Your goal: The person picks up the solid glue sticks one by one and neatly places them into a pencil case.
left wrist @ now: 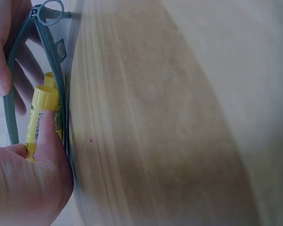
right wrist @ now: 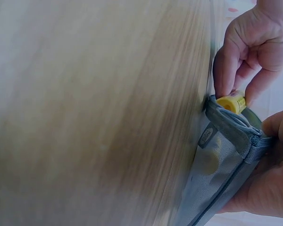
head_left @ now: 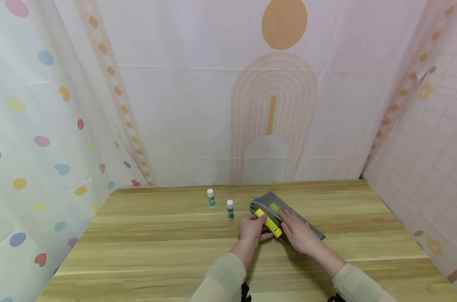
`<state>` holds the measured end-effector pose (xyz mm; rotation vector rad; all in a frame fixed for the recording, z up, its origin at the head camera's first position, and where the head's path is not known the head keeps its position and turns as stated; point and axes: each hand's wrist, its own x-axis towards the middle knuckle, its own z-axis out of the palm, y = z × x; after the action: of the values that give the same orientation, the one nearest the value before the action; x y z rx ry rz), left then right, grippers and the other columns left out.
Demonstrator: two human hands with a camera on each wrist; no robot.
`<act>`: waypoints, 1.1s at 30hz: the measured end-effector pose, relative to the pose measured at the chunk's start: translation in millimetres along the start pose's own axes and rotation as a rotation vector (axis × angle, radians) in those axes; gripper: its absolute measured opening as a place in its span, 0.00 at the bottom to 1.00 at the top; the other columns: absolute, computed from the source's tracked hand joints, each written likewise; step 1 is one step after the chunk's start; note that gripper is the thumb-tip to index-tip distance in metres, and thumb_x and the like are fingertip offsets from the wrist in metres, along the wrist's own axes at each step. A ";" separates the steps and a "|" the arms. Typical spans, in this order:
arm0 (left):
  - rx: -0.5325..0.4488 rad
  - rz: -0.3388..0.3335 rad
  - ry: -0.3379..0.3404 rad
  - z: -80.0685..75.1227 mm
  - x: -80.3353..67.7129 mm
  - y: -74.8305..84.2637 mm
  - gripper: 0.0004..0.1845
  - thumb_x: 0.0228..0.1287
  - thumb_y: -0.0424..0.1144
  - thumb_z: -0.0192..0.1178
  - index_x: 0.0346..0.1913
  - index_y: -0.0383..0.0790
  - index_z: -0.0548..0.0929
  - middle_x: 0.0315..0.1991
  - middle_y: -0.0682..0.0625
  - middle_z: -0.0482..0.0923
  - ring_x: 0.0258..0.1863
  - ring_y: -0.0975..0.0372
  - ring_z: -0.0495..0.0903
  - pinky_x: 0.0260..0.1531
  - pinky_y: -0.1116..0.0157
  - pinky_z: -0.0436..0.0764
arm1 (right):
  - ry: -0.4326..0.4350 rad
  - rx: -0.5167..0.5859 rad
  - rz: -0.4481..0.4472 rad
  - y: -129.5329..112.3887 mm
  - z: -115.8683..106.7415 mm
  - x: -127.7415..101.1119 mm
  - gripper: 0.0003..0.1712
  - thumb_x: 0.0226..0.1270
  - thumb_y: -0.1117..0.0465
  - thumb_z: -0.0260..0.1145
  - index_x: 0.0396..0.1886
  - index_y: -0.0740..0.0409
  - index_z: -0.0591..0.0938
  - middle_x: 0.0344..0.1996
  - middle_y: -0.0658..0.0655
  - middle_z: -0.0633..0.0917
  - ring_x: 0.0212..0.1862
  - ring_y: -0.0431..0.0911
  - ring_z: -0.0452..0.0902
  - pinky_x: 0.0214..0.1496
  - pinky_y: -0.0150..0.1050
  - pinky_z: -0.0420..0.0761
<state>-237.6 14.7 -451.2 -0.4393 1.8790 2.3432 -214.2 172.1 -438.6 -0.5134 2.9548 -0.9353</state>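
Note:
My left hand (head_left: 251, 228) pinches a yellow glue stick (head_left: 269, 224) between thumb and fingers, at the unzipped mouth of a grey mesh zip pouch (head_left: 268, 199). In the right wrist view, one end of this stick (right wrist: 231, 104) lies within the pouch's rim. Thumb and fingers of my right hand (head_left: 300, 235) grip the other side of the mouth and spread it apart. A second yellow glue stick (left wrist: 49, 79) is inside the pouch, seen partly through the mesh. The zip pull carries a ring (left wrist: 52, 13).
Two white-capped green glue sticks stand upright left of the pouch, one (head_left: 211, 198) farther back and one (head_left: 230, 209) nearer. Everything rests on a wood-grain table (head_left: 157, 251). Patterned curtains (head_left: 187, 105) hang behind it and along both sides.

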 end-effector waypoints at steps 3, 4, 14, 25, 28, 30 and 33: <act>0.006 -0.004 0.003 1.6 0.5 -0.4 0.16 0.70 0.32 0.60 0.53 0.23 0.73 0.32 0.38 0.78 0.27 0.55 0.81 0.29 0.56 0.88 | -0.001 0.001 0.004 0.3 0.1 -0.1 0.24 0.79 0.63 0.50 0.69 0.70 0.68 0.68 0.75 0.65 0.70 0.72 0.56 0.60 0.80 0.55; 0.008 -0.007 0.007 2.0 0.9 -0.8 0.16 0.70 0.32 0.60 0.54 0.23 0.72 0.32 0.38 0.78 0.27 0.55 0.81 0.29 0.56 0.88 | 0.000 0.002 0.003 0.3 0.1 0.0 0.24 0.79 0.63 0.50 0.69 0.70 0.68 0.68 0.75 0.65 0.70 0.72 0.56 0.60 0.80 0.55; 0.025 0.013 0.020 5.3 3.6 -3.0 0.20 0.70 0.30 0.59 0.56 0.18 0.70 0.30 0.38 0.79 0.24 0.56 0.82 0.28 0.57 0.88 | 0.006 0.004 -0.005 0.3 -0.1 -0.6 0.24 0.79 0.64 0.50 0.69 0.71 0.68 0.68 0.76 0.66 0.69 0.72 0.56 0.60 0.81 0.55; 0.041 -0.003 0.034 6.2 5.5 -4.3 0.11 0.67 0.29 0.61 0.47 0.24 0.75 0.31 0.39 0.79 0.25 0.59 0.80 0.26 0.59 0.88 | 0.014 -0.018 -0.006 0.7 0.1 0.0 0.24 0.78 0.64 0.51 0.69 0.71 0.69 0.67 0.75 0.67 0.69 0.72 0.57 0.60 0.80 0.56; 0.038 0.006 0.026 6.2 5.6 -4.0 0.10 0.67 0.28 0.60 0.47 0.24 0.76 0.31 0.38 0.79 0.26 0.59 0.80 0.26 0.59 0.88 | 0.017 -0.023 -0.007 0.7 -0.3 0.2 0.24 0.78 0.65 0.52 0.69 0.70 0.69 0.67 0.75 0.67 0.69 0.72 0.57 0.59 0.80 0.56; 0.042 0.009 0.020 6.3 5.2 -4.0 0.10 0.67 0.28 0.60 0.47 0.24 0.76 0.32 0.37 0.79 0.26 0.58 0.80 0.26 0.59 0.88 | 0.015 -0.020 -0.008 0.7 -0.6 0.1 0.24 0.78 0.65 0.51 0.69 0.70 0.68 0.68 0.75 0.66 0.69 0.72 0.57 0.60 0.81 0.55; 0.046 0.007 0.013 6.3 3.8 -4.0 0.11 0.67 0.28 0.60 0.48 0.24 0.76 0.32 0.38 0.79 0.27 0.58 0.80 0.26 0.58 0.88 | 0.009 -0.011 -0.010 0.5 -1.1 -0.7 0.25 0.79 0.64 0.51 0.70 0.70 0.67 0.69 0.74 0.65 0.70 0.72 0.55 0.59 0.81 0.53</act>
<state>-241.2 21.4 -454.9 -0.4443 1.9388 2.3023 -213.8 173.3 -438.0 -0.5265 2.9694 -0.9251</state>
